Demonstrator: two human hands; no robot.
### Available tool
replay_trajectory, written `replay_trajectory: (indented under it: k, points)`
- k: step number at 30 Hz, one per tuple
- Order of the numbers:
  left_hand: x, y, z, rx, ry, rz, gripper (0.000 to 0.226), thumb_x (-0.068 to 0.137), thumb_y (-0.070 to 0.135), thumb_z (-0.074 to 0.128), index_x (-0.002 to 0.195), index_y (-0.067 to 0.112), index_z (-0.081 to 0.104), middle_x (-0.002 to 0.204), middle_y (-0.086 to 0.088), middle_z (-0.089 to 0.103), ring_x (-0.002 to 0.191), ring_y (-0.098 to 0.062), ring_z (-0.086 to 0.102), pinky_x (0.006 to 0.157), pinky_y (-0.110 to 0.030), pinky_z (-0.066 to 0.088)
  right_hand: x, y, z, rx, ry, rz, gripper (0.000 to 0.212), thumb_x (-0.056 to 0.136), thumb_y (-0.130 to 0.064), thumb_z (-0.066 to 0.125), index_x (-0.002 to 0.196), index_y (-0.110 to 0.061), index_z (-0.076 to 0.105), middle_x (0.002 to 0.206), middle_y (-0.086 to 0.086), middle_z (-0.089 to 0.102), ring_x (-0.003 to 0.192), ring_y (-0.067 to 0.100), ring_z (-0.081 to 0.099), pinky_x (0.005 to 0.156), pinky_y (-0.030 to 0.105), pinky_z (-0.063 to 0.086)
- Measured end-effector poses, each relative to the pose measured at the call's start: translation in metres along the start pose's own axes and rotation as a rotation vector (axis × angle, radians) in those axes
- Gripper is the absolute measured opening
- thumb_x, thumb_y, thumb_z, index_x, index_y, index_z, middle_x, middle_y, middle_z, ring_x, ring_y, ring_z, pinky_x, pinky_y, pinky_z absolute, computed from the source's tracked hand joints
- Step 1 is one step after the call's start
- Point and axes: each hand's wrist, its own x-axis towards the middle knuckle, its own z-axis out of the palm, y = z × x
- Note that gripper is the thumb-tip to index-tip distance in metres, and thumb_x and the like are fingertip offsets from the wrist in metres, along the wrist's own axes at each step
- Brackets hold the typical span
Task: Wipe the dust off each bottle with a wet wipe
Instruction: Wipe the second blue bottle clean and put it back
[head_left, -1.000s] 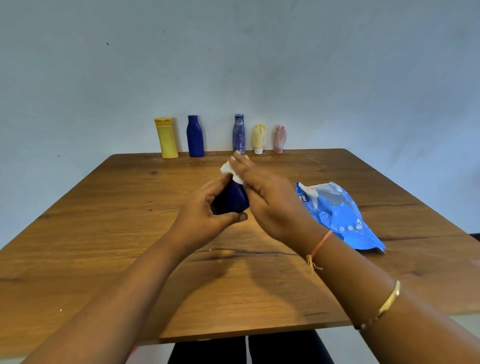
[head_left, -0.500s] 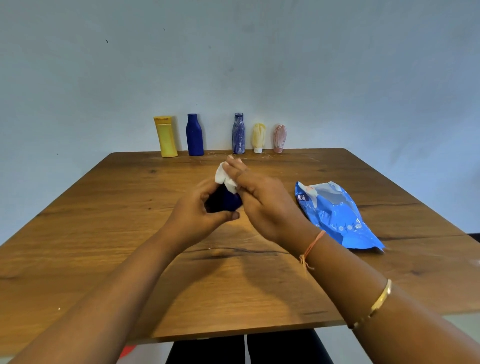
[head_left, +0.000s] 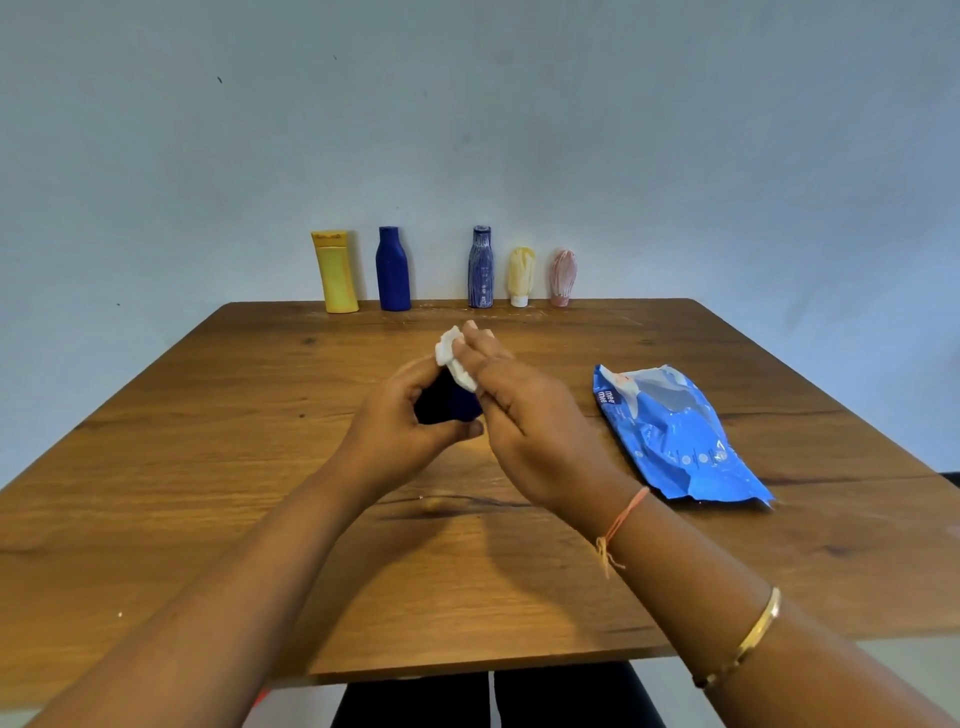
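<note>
Left hand (head_left: 400, 421) fingers clamp dark blue bottle (head_left: 449, 402) above table (head_left: 208, 467); right hand (head_left: 524, 421) fingers press wet wipe (head_left: 454, 358) onto it.

Wooden table (head_left: 208, 467), pale blue wall (head_left: 727, 156), gold bangle (head_left: 756, 636), orange wrist thread (head_left: 623, 519)

At the centre of the frame, the left hand (head_left: 395, 415) grips a dark blue bottle (head_left: 449, 405) while the right hand (head_left: 530, 415) holds a white wet wipe (head_left: 453, 358) against its upper end. Right of centre, a blue wipes packet (head_left: 675, 436) lies on the wooden table (head_left: 208, 467). Along the table's top edge stand a yellow bottle (head_left: 336, 273), a blue bottle (head_left: 393, 270), a dusty blue bottle (head_left: 481, 267), a cream tube (head_left: 520, 275) and a pink tube (head_left: 563, 275).
</note>
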Motion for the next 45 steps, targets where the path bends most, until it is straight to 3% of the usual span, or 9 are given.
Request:
replay_trajectory:
  k: [5, 11, 14, 17, 23, 29, 33, 38, 45]
  points:
    - [0.0, -0.001, 0.001, -0.159, 0.047, -0.104, 0.042, 0.074, 0.002, 0.071, 0.104, 0.029, 0.059, 0.091, 0.012, 0.064, 0.079, 0.009, 0.061, 0.07, -0.008, 0.049, -0.009, 0.004, 0.01, -0.08, -0.03, -0.061, 0.054, 0.094, -0.002, 0.037, 0.144, -0.013, 0.023, 0.154, -0.001, 0.015, 0.134, -0.004, 0.0, 0.106, 0.002, -0.003]
    - [0.001, 0.002, 0.0, 0.001, -0.03, 0.024, 0.057, 0.071, 0.01, 0.075, 0.119, 0.03, 0.05, 0.108, 0.016, 0.057, 0.097, 0.005, 0.055, 0.074, -0.002, 0.042, 0.006, 0.0, -0.006, 0.185, 0.091, 0.042, 0.048, 0.097, -0.004, 0.037, 0.143, -0.016, 0.03, 0.151, -0.002, 0.027, 0.137, 0.004, 0.019, 0.114, 0.033, 0.028]
    - [0.008, 0.003, -0.004, -0.097, 0.068, -0.07, 0.052, 0.072, 0.012, 0.074, 0.118, 0.026, 0.055, 0.101, 0.006, 0.063, 0.085, -0.007, 0.057, 0.07, -0.013, 0.047, -0.002, -0.001, -0.002, 0.005, 0.053, -0.029, 0.051, 0.096, -0.005, 0.037, 0.144, -0.017, 0.025, 0.153, -0.004, 0.02, 0.135, -0.003, 0.009, 0.114, 0.017, 0.013]
    - [0.011, -0.003, -0.006, -0.105, 0.1, -0.093, 0.063, 0.073, 0.01, 0.074, 0.127, 0.03, 0.048, 0.109, 0.013, 0.059, 0.097, -0.001, 0.055, 0.085, -0.018, 0.045, -0.011, 0.001, 0.006, -0.077, 0.014, -0.065, 0.052, 0.096, -0.005, 0.036, 0.145, -0.016, 0.022, 0.153, -0.006, 0.015, 0.133, -0.008, 0.002, 0.105, 0.001, 0.001]
    - [0.003, 0.01, 0.0, 0.159, -0.061, 0.121, 0.057, 0.073, 0.007, 0.074, 0.116, 0.031, 0.046, 0.105, 0.027, 0.047, 0.096, 0.015, 0.049, 0.076, 0.002, 0.039, 0.004, -0.002, -0.007, 0.166, 0.124, 0.021, 0.047, 0.096, -0.003, 0.038, 0.142, -0.014, 0.032, 0.151, -0.002, 0.027, 0.132, -0.003, 0.016, 0.115, 0.029, 0.022]
    - [0.011, 0.011, -0.005, -0.085, 0.104, -0.026, 0.046, 0.075, 0.008, 0.071, 0.116, 0.022, 0.056, 0.094, 0.01, 0.063, 0.08, 0.002, 0.06, 0.071, -0.011, 0.048, -0.003, -0.004, 0.0, -0.05, 0.074, -0.1, 0.05, 0.095, -0.009, 0.033, 0.144, -0.015, 0.023, 0.153, -0.002, 0.018, 0.136, -0.002, 0.005, 0.111, 0.014, 0.007]
    - [0.008, 0.006, -0.004, -0.17, 0.099, -0.108, 0.057, 0.077, 0.006, 0.07, 0.13, 0.014, 0.051, 0.102, 0.004, 0.065, 0.09, -0.006, 0.061, 0.077, -0.018, 0.052, -0.012, 0.002, 0.009, -0.066, 0.061, -0.11, 0.054, 0.091, -0.012, 0.031, 0.144, -0.015, 0.022, 0.152, -0.006, 0.016, 0.136, -0.004, 0.003, 0.108, 0.004, 0.002]
    - [0.004, 0.009, -0.001, 0.0, 0.015, 0.047, 0.054, 0.073, 0.008, 0.074, 0.112, 0.036, 0.05, 0.104, 0.017, 0.058, 0.093, 0.014, 0.054, 0.076, -0.002, 0.041, -0.004, 0.0, -0.002, -0.016, 0.086, -0.056, 0.05, 0.095, -0.005, 0.037, 0.144, -0.013, 0.026, 0.153, -0.001, 0.02, 0.135, -0.002, 0.008, 0.11, 0.01, 0.007]
    - [0.004, 0.013, 0.001, 0.233, -0.054, 0.189, 0.047, 0.074, 0.01, 0.074, 0.118, 0.012, 0.058, 0.107, 0.011, 0.051, 0.092, 0.002, 0.052, 0.079, -0.003, 0.043, 0.003, -0.005, -0.012, -0.021, 0.084, -0.029, 0.048, 0.097, -0.006, 0.036, 0.144, -0.015, 0.027, 0.153, -0.003, 0.021, 0.142, 0.006, 0.009, 0.112, 0.018, 0.008]
